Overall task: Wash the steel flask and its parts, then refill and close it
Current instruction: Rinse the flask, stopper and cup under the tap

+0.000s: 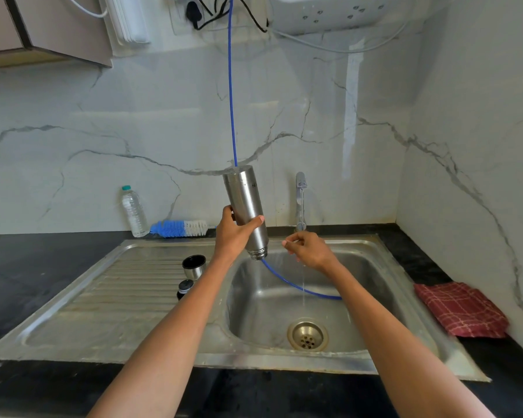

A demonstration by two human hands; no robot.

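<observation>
Over steel sink (151,300), flask (246,212) near-upright, mouth down, in left hand (234,235) grip.

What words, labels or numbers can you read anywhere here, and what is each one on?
None can be read in full.
Steel flask, held upside down in the left hand: dark marks near its upper end, possibly starting with "N", too small and blurred to read.
Plastic water bottle: no readable label visible.
Cup-shaped cap and stopper on the drainboard: no text visible.
Tap: no readable marking.
</observation>
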